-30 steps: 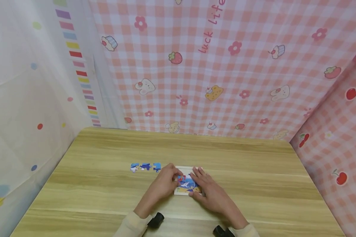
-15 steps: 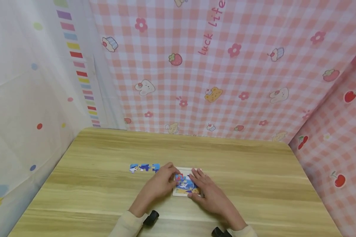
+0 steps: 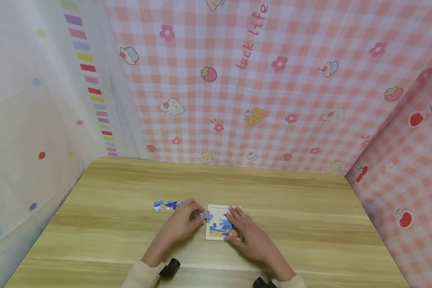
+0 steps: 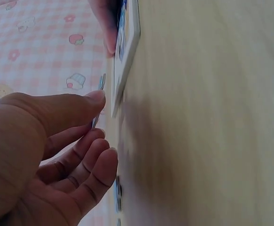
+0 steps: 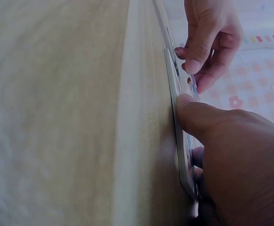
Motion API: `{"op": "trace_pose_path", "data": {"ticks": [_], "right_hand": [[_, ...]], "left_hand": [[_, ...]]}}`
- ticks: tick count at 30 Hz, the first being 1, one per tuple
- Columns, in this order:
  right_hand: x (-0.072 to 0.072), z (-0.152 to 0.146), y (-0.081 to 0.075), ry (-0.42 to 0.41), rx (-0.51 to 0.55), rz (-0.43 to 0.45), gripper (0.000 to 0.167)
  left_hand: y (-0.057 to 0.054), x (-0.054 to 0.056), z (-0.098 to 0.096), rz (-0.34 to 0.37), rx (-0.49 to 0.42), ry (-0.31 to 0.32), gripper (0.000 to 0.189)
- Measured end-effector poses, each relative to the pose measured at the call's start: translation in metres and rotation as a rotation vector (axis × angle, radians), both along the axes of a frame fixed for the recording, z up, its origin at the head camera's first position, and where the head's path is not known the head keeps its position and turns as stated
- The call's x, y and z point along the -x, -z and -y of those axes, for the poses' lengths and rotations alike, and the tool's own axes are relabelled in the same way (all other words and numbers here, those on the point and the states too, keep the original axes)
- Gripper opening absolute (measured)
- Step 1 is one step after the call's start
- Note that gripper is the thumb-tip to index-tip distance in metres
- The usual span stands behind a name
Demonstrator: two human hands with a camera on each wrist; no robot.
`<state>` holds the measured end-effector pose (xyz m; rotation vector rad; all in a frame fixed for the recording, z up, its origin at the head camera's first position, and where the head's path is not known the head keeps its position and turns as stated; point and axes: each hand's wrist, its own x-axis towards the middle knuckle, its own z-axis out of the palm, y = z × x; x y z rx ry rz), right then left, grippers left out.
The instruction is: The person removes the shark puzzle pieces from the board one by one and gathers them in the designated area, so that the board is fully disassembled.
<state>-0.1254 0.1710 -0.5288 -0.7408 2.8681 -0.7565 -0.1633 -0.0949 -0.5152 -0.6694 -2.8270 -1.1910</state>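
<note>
A red-and-blue puzzle piece (image 3: 206, 216) is pinched between the thumb and fingers of my left hand (image 3: 181, 221), over the left edge of a white-framed puzzle board (image 3: 216, 239). In the left wrist view the piece (image 4: 103, 82) appears edge-on, raised off the board. Pieces fitted in the lower part of the board form a blue sea picture. My right hand (image 3: 250, 234) rests across the board's right side, fingers extended; its thumb (image 5: 188, 106) presses the near edge in the right wrist view. That hand covers part of the picture.
Left of the board, loose puzzle pieces (image 3: 171, 205) lie in a row on the wooden table (image 3: 291, 208); my left hand partly hides the rightmost one. A pink checked curtain (image 3: 201, 100) hangs behind the table, and further cloth closes both sides.
My left hand has drawn the red-and-blue piece leftward, from inside the board to its left edge. The right hand stays on the board. The whole head view has shifted slightly.
</note>
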Motion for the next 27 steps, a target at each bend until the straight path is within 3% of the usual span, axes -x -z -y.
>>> {"op": "trace_pose_path", "data": {"ticks": [15,27], "right_hand": [[0.001,0.0,0.001,0.007,0.003,0.003,0.072],[0.001,0.0,0.0,-0.008,0.011,0.012,0.071]], "left_hand": [[-0.003,-0.007,0.043,0.021,-0.024,-0.069,0.022],[-0.003,-0.013,0.082,-0.015,-0.024,-0.125,0.022]]}}
